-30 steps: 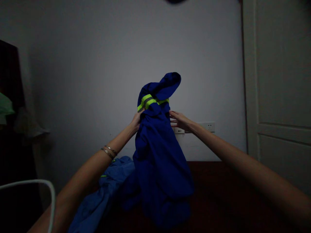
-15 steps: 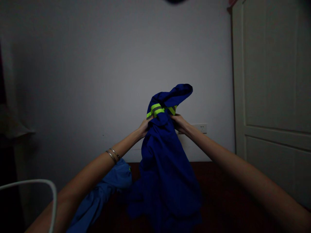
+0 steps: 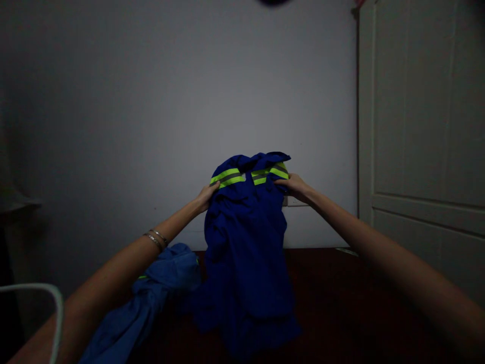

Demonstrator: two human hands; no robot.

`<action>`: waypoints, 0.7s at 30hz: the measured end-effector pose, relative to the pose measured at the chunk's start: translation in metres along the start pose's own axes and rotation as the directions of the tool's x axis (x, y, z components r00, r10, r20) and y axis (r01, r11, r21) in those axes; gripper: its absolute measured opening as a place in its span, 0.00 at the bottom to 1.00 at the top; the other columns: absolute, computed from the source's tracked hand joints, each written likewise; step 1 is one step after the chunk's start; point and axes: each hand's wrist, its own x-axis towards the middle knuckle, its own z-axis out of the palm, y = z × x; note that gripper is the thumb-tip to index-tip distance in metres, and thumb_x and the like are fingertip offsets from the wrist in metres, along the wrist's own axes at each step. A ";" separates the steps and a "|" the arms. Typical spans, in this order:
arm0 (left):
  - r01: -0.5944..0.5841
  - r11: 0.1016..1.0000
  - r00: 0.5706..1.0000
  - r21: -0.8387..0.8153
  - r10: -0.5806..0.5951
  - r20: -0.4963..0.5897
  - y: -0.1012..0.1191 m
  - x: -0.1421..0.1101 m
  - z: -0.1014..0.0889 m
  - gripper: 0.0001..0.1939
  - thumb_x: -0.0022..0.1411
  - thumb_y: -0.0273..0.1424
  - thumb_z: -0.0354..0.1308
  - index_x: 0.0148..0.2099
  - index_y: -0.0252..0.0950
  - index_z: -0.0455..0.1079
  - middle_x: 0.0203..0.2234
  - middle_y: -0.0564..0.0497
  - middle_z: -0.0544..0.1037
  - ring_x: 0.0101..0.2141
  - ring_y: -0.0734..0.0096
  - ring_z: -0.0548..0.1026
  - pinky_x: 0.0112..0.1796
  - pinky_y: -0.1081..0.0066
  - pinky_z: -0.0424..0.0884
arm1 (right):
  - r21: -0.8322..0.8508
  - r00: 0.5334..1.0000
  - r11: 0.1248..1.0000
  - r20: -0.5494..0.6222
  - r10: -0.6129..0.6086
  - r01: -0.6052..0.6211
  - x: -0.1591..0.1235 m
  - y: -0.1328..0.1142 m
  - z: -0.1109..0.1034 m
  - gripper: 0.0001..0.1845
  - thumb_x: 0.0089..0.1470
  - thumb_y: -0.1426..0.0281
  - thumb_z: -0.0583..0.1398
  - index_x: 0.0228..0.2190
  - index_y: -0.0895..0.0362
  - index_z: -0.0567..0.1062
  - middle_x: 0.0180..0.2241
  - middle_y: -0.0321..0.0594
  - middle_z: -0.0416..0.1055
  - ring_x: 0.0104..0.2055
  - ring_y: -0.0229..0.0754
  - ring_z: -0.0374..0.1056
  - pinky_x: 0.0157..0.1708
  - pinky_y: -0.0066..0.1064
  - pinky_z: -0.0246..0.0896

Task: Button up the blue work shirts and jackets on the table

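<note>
So we've got this deep blue garment [image 3: 246, 242] dead ahead, just off the middle of our view toward six o'clock, held up in front of the pale wall [image 3: 189, 101]. Our left hand [image 3: 208, 194] has it at about ten o'clock, thumb over the front by the yellow-green band [image 3: 227, 177], pinching the edge. Our right hand [image 3: 297, 187] pinches the opposite edge near two o'clock, a digit on the front; we can't tell how the fingers behind the cloth sit. Two grips well apart probably explain why the top spreads sideways and both band pieces face us, while the folds below just hang by their own weight. It's pretty dark down there, so we can't swear whether the lower end rests on the dark red surface [image 3: 322, 303]. A lighter blue garment [image 3: 174, 270] lies crumpled toward eight o'clock, seemingly out of the grip's way, and a cabinet door [image 3: 409, 126] stands toward three.
</note>
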 end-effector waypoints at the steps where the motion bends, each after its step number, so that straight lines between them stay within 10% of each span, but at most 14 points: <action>1: 0.001 1.000 1.000 0.009 -0.001 -0.008 0.001 0.001 -0.006 0.13 0.56 0.31 0.56 0.45 0.34 0.69 0.43 0.44 0.75 0.39 0.65 0.75 0.45 0.63 0.69 | -0.028 1.000 1.000 -0.008 -0.008 0.008 0.000 -0.001 -0.006 0.20 0.32 0.72 0.66 0.33 0.59 0.73 0.32 0.41 0.74 0.29 0.39 0.68 0.29 0.30 0.65; 12: 0.196 0.971 0.955 0.134 -0.220 0.199 0.024 -0.016 -0.038 0.15 0.53 0.27 0.58 0.44 0.30 0.71 0.39 0.42 0.77 0.37 0.63 0.76 0.43 0.68 0.70 | -0.151 0.932 0.965 0.327 -0.156 0.215 -0.003 -0.002 -0.037 0.22 0.34 0.77 0.64 0.38 0.56 0.74 0.41 0.37 0.73 0.42 0.41 0.68 0.47 0.32 0.60; 21: 0.266 0.858 0.957 0.440 -0.291 -0.012 0.021 -0.019 -0.014 0.13 0.48 0.35 0.63 0.32 0.29 0.75 0.28 0.37 0.78 0.24 0.62 0.76 0.28 0.66 0.73 | -0.144 0.924 0.980 0.375 -0.077 0.140 -0.015 -0.016 -0.024 0.23 0.33 0.83 0.61 0.36 0.57 0.75 0.38 0.37 0.74 0.39 0.39 0.68 0.41 0.29 0.63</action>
